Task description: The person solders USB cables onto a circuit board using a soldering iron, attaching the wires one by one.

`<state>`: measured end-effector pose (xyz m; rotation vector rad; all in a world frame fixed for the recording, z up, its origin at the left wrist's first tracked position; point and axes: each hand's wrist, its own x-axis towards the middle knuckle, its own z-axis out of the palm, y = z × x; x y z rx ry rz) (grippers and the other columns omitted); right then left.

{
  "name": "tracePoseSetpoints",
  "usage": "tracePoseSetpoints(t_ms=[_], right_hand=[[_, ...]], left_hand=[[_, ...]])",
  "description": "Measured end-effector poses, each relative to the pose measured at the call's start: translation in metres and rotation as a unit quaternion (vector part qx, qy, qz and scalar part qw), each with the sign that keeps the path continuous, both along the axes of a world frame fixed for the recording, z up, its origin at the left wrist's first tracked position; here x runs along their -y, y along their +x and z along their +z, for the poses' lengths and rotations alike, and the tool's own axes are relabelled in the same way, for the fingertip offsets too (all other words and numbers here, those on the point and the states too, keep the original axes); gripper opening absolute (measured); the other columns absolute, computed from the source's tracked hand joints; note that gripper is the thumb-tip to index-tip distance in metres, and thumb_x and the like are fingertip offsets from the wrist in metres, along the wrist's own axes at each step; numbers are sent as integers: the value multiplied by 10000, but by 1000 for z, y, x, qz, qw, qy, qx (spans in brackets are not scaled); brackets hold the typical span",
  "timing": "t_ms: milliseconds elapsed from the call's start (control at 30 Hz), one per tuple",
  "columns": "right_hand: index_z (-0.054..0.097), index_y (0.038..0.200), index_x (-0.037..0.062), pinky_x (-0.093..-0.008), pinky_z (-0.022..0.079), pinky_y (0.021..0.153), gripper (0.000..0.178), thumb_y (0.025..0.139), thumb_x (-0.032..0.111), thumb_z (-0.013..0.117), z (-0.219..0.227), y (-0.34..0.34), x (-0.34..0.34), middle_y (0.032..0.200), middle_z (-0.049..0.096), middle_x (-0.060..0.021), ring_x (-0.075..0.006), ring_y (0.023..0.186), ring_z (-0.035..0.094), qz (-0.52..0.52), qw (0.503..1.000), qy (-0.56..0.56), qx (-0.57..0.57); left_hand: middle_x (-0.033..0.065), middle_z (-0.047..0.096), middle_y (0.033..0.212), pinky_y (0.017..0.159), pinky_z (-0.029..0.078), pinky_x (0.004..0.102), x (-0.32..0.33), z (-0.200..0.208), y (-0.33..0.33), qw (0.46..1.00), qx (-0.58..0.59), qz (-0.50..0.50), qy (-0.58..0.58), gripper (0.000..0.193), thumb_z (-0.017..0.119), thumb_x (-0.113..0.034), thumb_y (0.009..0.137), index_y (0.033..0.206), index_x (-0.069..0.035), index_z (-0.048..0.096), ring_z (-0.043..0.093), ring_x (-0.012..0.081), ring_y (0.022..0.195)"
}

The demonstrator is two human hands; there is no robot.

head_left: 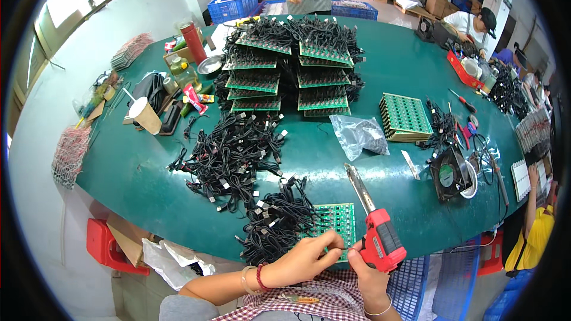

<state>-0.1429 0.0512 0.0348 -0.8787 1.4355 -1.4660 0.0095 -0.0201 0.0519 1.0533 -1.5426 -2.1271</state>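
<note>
My right hand (pixel 370 279) grips a red and black soldering gun (pixel 380 244), its metal nozzle pointing up and away over the table. Bent over the near edge of a green circuit board panel (pixel 342 217), my left hand (pixel 306 257) has thumb and fingers pinched together. What they pinch is too small to make out. The board lies flat at the table's front edge, partly hidden by my hands. Against its left side rests a heap of black USB cables (pixel 270 229). A larger pile of black cables (pixel 232 154) spreads farther off.
Tall stacks of cabled boards (pixel 321 89) stand at the back. Bare boards (pixel 407 117) and a plastic bag (pixel 360 137) lie right of centre, near a black fan (pixel 449 172). A paper cup (pixel 144 116) stands left on the green table (pixel 148 172). Other people work around it.
</note>
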Motion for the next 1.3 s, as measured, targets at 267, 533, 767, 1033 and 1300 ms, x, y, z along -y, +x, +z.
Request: tracePoseSetpoints(t_ms=[267,533,767,1033,1300], right_hand=[[601,947,26,-255,473,707,163,808,-21,671,0,7,16,862,614,-7,-95,786,583,-12,999,44,-7],[614,966,19,-254,470,706,166,813,-16,667,-2,4,28,885,622,-12,-84,801,576,6,999,40,19],[607,962,20,-248,463,682,136,835,-14,643,0,2,22,856,605,-7,-76,783,558,27,999,35,19],[619,923,14,-231,447,613,102,828,18,656,2,-6,20,812,602,4,-64,715,548,27,998,39,49],[619,933,11,-226,441,590,115,820,10,642,-2,-6,17,764,592,-5,-71,685,552,22,995,66,69]], left_hand=[[99,533,547,449,415,303,6,-31,0,915,59,126,-379,82,612,-53,794,776,4,556,552,173,456],[34,497,516,429,350,243,16,-24,-3,955,49,113,-271,72,595,-7,790,745,7,540,459,52,451],[95,572,608,467,426,264,10,-21,-5,956,41,96,-274,61,602,-6,789,772,21,550,548,106,501],[84,609,710,496,470,299,9,-21,-9,926,53,103,-360,95,657,-40,770,803,-25,569,607,197,564],[67,575,681,443,451,319,-4,-29,-21,866,95,127,-474,131,660,-17,743,765,-46,534,591,214,512]])
